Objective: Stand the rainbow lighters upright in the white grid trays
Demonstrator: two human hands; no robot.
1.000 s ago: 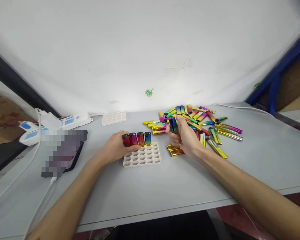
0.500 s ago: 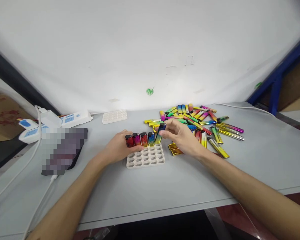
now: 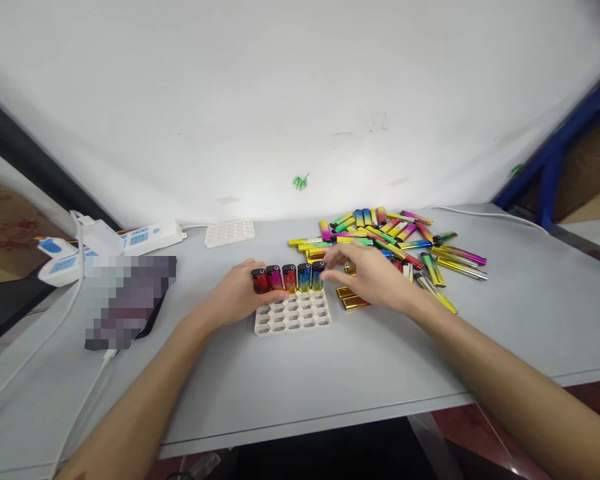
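Observation:
A white honeycomb tray [image 3: 293, 315] lies on the table, its back row filled with several upright lighters. My left hand [image 3: 237, 293] is closed around the tray's back left corner, its thumb across the front of the red lighter [image 3: 261, 281] and the purple lighter [image 3: 274, 276]; its other fingers are partly hidden behind. At the row's right end stands a blue-and-yellow lighter [image 3: 318, 275]. Beside it is my right hand [image 3: 365, 272], thumb and index apart, fingertips at the lighter's right edge; whether they touch it I cannot tell. The tray's front rows hold nothing.
A loose pile of shiny multicoloured lighters [image 3: 403, 230] lies behind and right of my right hand. Gold lighters [image 3: 353, 301] lie right of the tray. A second white tray [image 3: 230, 233], a power strip [image 3: 153, 237] and a phone [image 3: 135, 300] with a cable are at left.
The blue-and-yellow lighter, tilted in my right hand before, now stands upright at the row's right end. My right fingers have loosened and moved slightly right. My left hand stays in place.

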